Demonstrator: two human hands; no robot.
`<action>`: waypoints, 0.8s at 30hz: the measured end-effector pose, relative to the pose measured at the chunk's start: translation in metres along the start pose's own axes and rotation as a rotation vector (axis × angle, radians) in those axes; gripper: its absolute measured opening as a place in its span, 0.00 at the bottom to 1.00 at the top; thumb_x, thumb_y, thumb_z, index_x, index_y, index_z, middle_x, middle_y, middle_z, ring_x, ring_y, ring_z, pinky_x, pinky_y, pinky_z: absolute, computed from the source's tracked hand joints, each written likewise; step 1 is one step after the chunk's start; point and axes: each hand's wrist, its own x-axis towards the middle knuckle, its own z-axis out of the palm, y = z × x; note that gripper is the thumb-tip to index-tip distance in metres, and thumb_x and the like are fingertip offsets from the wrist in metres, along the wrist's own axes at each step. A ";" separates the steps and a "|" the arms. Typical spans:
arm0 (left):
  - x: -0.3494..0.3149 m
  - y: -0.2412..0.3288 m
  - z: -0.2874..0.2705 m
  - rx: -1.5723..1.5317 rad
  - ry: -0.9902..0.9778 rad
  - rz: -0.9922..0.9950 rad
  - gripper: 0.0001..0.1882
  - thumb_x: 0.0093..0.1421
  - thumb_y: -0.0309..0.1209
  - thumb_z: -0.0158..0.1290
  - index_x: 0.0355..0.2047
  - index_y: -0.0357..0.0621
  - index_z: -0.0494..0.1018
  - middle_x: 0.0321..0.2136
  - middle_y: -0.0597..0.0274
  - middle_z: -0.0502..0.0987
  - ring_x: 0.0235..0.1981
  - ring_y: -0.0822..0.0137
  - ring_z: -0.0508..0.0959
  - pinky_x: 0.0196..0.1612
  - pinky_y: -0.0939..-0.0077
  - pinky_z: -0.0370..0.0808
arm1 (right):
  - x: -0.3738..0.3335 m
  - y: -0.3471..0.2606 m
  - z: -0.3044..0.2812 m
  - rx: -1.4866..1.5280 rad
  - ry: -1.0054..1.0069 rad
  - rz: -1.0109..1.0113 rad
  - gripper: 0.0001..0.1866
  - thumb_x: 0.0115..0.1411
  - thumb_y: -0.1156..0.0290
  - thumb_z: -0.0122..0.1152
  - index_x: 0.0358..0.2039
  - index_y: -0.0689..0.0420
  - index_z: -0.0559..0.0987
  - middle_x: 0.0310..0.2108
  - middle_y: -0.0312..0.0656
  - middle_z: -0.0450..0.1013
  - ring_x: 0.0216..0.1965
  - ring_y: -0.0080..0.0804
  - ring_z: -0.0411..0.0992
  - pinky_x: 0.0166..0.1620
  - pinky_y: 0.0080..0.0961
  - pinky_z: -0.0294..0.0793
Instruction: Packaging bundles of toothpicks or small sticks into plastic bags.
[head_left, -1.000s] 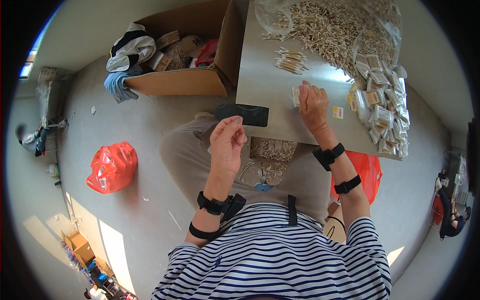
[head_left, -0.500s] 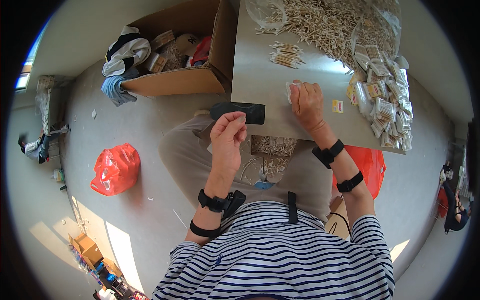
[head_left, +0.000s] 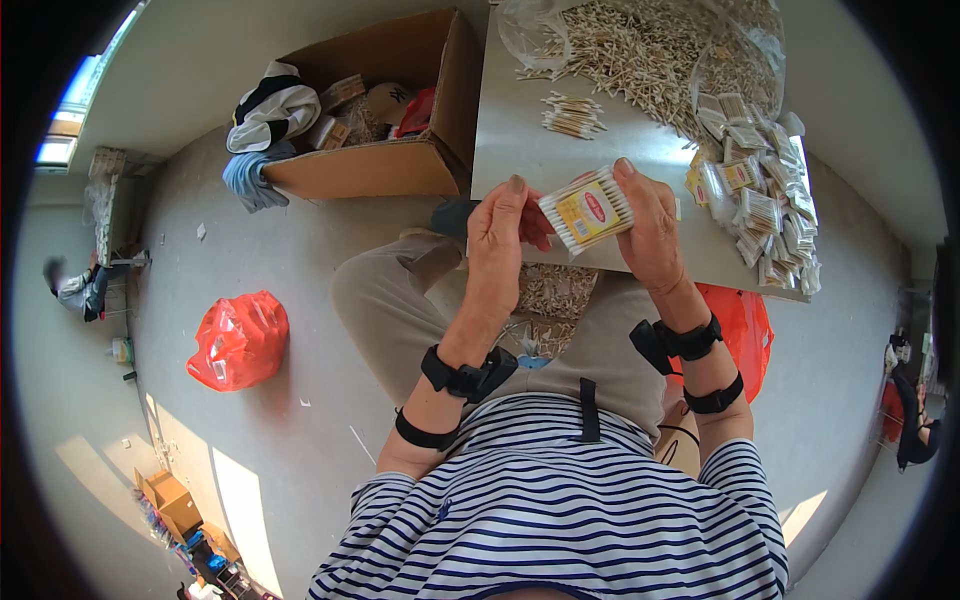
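Above the near edge of the metal table, a flat pack of cotton swabs (head_left: 588, 212) with a yellow and red card on its face is held up, tilted. My right hand (head_left: 655, 230) grips its right end, thumb on top. My left hand (head_left: 497, 235) is at the other end, its fingers curled behind the pack's edge and its thumb raised; clear film between them cannot be made out. Left of that hand, a dark sheet (head_left: 452, 218) is partly hidden. A small bunch of loose swabs (head_left: 573, 115) lies on the table beyond the pack.
A large heap of loose swabs (head_left: 630, 65) covers the table's far side. Several filled packs (head_left: 765, 215) pile along its right edge. An open cardboard box (head_left: 370, 170) stands at left; red plastic bags (head_left: 240, 340) sit on the floor. Swabs fill a container (head_left: 555, 290) below the table edge.
My right hand has turned and come nearer, now showing the swab pack instead of a crumpled clear bag. My left hand has left the dark sheet and moved right to the pack.
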 end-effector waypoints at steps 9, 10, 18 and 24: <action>-0.035 0.019 0.037 0.075 0.150 0.148 0.21 0.75 0.48 0.45 0.32 0.45 0.71 0.22 0.76 0.66 0.20 0.86 0.64 0.20 0.88 0.62 | -0.004 -0.011 0.001 0.324 -0.082 0.336 0.27 0.76 0.59 0.40 0.37 0.66 0.84 0.29 0.42 0.81 0.28 0.22 0.76 0.39 0.21 0.75; -0.037 0.018 0.036 0.109 0.157 0.181 0.21 0.75 0.47 0.45 0.32 0.45 0.71 0.22 0.76 0.65 0.21 0.86 0.64 0.20 0.89 0.62 | -0.003 -0.012 0.000 0.325 -0.081 0.334 0.27 0.76 0.59 0.40 0.37 0.66 0.84 0.29 0.42 0.81 0.28 0.22 0.76 0.39 0.21 0.75; -0.038 0.033 0.008 0.005 -0.216 0.060 0.28 0.70 0.57 0.49 0.42 0.40 0.75 0.26 0.68 0.77 0.23 0.77 0.74 0.23 0.84 0.70 | -0.012 -0.033 -0.012 0.282 -0.154 0.058 0.28 0.73 0.52 0.49 0.31 0.68 0.80 0.26 0.37 0.76 0.30 0.20 0.69 0.38 0.22 0.71; -0.035 0.056 -0.006 0.100 -0.593 -0.186 0.33 0.60 0.54 0.63 0.50 0.34 0.76 0.38 0.54 0.82 0.35 0.66 0.84 0.33 0.75 0.83 | -0.004 -0.050 -0.019 0.496 -0.430 0.304 0.29 0.72 0.52 0.48 0.41 0.68 0.83 0.33 0.44 0.81 0.35 0.25 0.77 0.43 0.22 0.76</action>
